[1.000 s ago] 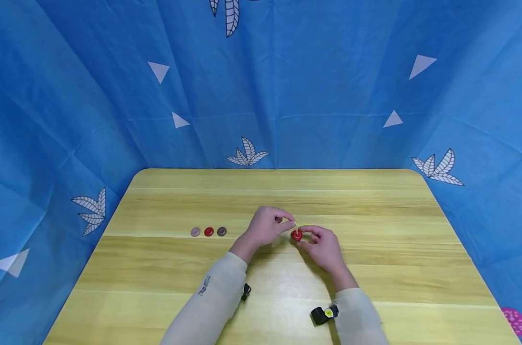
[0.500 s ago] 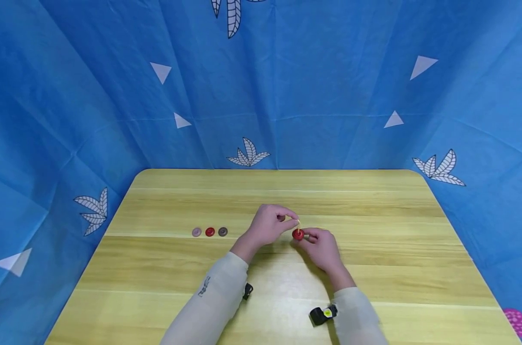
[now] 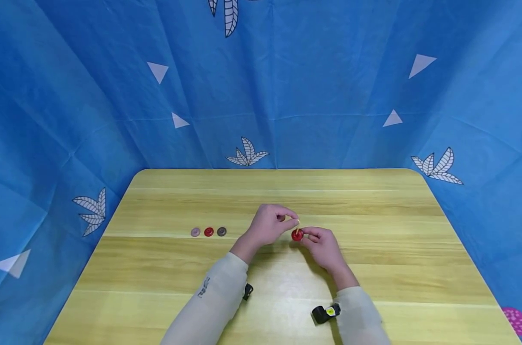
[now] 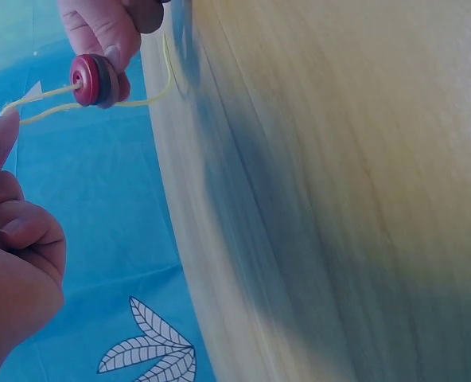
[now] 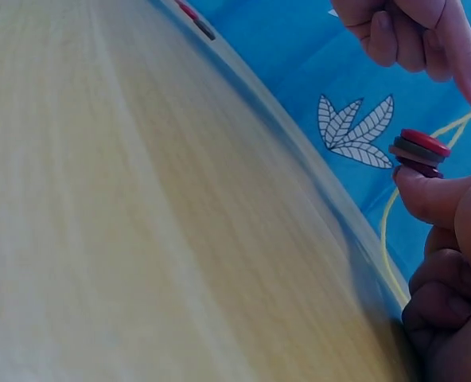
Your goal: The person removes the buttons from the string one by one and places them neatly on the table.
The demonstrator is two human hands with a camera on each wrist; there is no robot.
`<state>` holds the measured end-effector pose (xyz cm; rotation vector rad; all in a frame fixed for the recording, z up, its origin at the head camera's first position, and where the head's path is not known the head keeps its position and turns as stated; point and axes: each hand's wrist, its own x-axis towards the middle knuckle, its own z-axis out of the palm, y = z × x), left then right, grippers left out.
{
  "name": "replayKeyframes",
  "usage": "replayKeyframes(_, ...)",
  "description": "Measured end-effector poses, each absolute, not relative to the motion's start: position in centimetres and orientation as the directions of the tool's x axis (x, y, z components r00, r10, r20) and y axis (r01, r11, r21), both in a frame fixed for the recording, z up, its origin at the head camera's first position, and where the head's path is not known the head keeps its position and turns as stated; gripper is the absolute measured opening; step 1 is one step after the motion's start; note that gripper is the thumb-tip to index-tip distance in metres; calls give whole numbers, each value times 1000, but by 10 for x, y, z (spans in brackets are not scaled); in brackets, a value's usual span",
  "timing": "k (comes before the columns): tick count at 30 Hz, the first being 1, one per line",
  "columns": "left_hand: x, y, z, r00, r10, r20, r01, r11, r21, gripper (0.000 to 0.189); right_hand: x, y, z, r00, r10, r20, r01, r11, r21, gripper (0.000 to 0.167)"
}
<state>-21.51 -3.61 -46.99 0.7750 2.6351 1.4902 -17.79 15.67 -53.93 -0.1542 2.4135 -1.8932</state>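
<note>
In the head view my left hand (image 3: 267, 225) pinches a thin yellow string (image 5: 385, 223) between thumb and forefinger. My right hand (image 3: 324, 247) grips a short stack of round buttons (image 4: 84, 81) by its edge, red on the outer face with dark and brownish ones behind. From the red face's centre the string runs up to the left fingertips. A second strand passes by the stack and loops down beside the right hand in the right wrist view. Both hands are raised over the wooden table (image 3: 386, 268).
Left of the hands, a lilac button (image 3: 195, 232), a red button (image 3: 209, 232) and a dark grey button (image 3: 221, 232) lie in a row on the table. A blue patterned cloth (image 3: 330, 96) hangs behind and around the tabletop.
The left hand has shifted slightly right with the string. The right fingers, spread wider around the stack a second ago, have drawn closer together on it. The row of buttons stays put.
</note>
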Motion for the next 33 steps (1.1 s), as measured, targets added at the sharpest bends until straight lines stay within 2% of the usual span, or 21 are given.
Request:
replayKeyframes(7,-215,-34,-469,-870,433,235,425,417,803,10,-166,153,-502,-981,-195,-11,-32,215,-976,17)
replayKeyframes(11,-215,-33,-468,-872,431,231,421,421,803,11,-165,156,-501,-974,-229,8,-56,204,-977,17)
replayKeyframes(15,-215,-32,-467,-875,427,230,420,429,800,11,-166,158,-504,-965,-260,40,-95,203,-974,16)
replayKeyframes(19,-215,-31,-465,-878,421,227,417,441,794,8,-173,164,-524,-953,-296,58,-115,179,-977,16)
replayKeyframes(25,-213,-31,-464,-885,410,219,408,458,790,8,-180,170,-542,-945,-324,43,-106,178,-978,17)
replayKeyframes(29,-212,-31,-462,-883,416,218,411,458,788,9,-179,169,-542,-950,-310,37,-108,216,-970,23)
replayKeyframes(33,-211,-29,-461,-882,419,215,411,460,787,9,-179,166,-542,-965,-259,41,-99,217,-971,21)
